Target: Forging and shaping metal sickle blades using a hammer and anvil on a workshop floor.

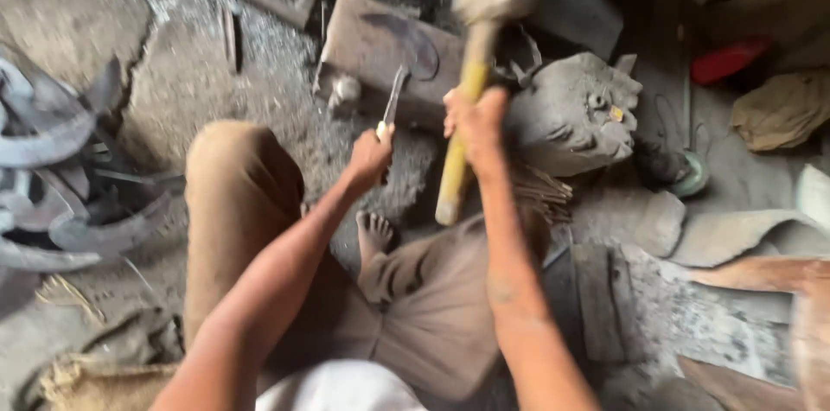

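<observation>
Fingers of the right hand (474,121) grip a yellow-handled hammer (484,26) raised above the anvil block (363,44), while the left hand (370,154) clasps a thin tool (393,100) against a curved blade (406,39) lying there.

Dirt floor (190,74) w/ curved blades (52,143)

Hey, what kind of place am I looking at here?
Likely a blacksmith's floor workshop: the right hand raises a yellow-handled hammer over a curved sickle blade on a metal block, with more curved blades piled nearby.
</observation>
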